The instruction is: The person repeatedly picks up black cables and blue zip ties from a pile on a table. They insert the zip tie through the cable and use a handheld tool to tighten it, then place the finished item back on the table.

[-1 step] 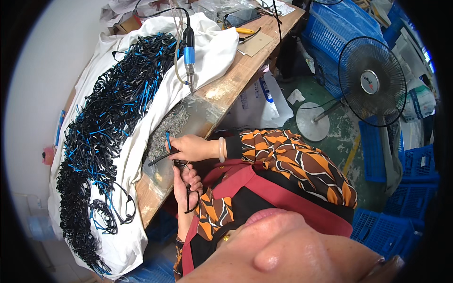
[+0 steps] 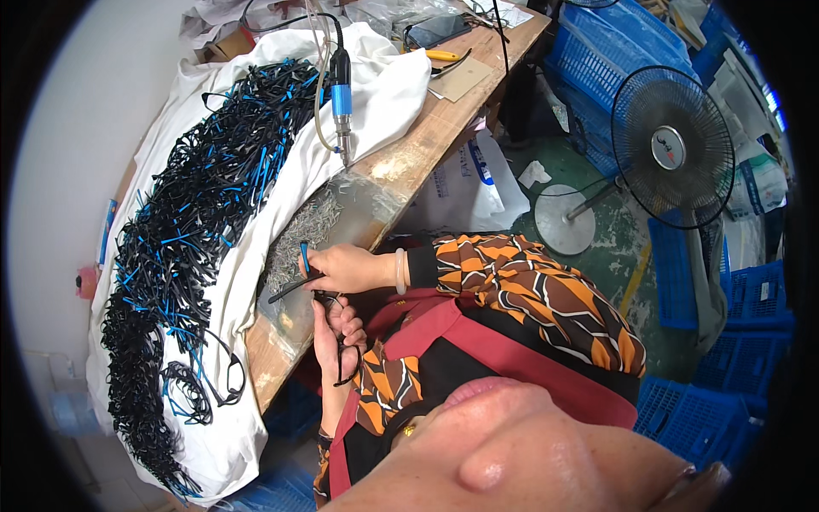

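My left hand [image 2: 335, 331] is closed on a black eyeglass frame [image 2: 343, 369], part of which hangs below its fingers. Just above it, my right hand [image 2: 343, 268] pinches a dark eyeglass temple [image 2: 288, 288] that points left over the table. A blue-sided temple piece [image 2: 304, 253] also sticks up by the right fingers. The hands nearly meet at the frame's hinge end, where the fingers hide the joint. Beside them lies a heap of tiny silver screw-like parts [image 2: 309, 229] on a clear plastic sheet [image 2: 363, 205]. A blue and black electric screwdriver [image 2: 342, 101] hangs tip down farther off.
A long pile of black and blue temples [image 2: 205, 179] covers a white cloth [image 2: 388, 90] on the wooden table [image 2: 452, 128]. One eyeglass frame [image 2: 232, 384] lies at its near end. A yellow-handled tool [image 2: 442, 55] is at the back. A fan [image 2: 672, 149] and blue crates [image 2: 691, 418] stand right.
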The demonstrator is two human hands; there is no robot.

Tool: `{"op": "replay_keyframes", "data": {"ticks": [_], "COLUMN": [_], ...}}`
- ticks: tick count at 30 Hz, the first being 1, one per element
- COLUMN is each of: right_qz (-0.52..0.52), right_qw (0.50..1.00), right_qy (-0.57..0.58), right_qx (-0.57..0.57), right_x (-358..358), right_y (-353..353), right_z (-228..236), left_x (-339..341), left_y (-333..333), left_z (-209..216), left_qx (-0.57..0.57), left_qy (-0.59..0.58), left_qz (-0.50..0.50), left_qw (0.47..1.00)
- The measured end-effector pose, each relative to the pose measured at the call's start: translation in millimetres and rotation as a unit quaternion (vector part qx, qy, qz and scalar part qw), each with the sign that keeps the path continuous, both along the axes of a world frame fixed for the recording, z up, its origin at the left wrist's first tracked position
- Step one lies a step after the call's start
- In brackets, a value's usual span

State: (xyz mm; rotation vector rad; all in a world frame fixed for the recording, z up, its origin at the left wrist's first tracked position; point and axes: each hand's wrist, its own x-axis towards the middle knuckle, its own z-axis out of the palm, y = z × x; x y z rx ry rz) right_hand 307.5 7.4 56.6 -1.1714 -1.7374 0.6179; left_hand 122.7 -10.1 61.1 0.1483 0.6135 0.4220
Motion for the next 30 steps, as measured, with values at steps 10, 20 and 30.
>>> {"op": "replay_keyframes", "data": {"ticks": [10,20,30], "right_qz": [0.028,0.123,0.159], "right_qw": [0.999,0.992,0.983], "right_qy": [0.018,-0.009,-0.052], "right_qx": [-0.009,-0.036,-0.071], "right_x": [2.3,7.5,4.5], "right_y": [-1.4,20.7,39.9], "right_z": [3.3,14.8,16.3], "left_x": [0.4,4.6,6.2], "left_y": [-1.1,-3.3,0.4], "left_z": [3.1,3.9,3.6], "left_qx": [0.039,0.094,0.067], "left_qy": [0.043,0.115,0.086], "left_qz": [-0.015,-0.01,0.006], "left_qw": [0.998,0.989,0.994]}}
